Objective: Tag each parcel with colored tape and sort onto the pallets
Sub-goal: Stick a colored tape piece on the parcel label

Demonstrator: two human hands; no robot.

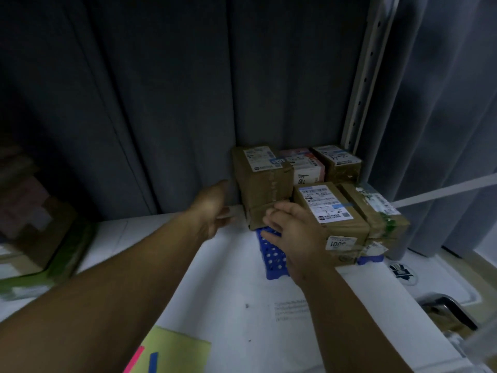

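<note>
Yellow sheet [172, 351] w/ pink + blue tape strips, cut off at bottom edge. Right hand [293, 232] grip loose, fingers spread, tips at base of tall parcel [263, 184] on blue pallet [271, 254], back-right of table [228, 292]. Left hand [212, 208] blurred, can't tell grip. Front parcel [330, 211]: brown carton, white label, blue tape tag.

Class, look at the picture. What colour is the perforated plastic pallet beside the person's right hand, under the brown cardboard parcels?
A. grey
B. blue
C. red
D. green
B: the perforated plastic pallet under the brown cardboard parcels, showing beside the right hand, is plainly blue.
</note>
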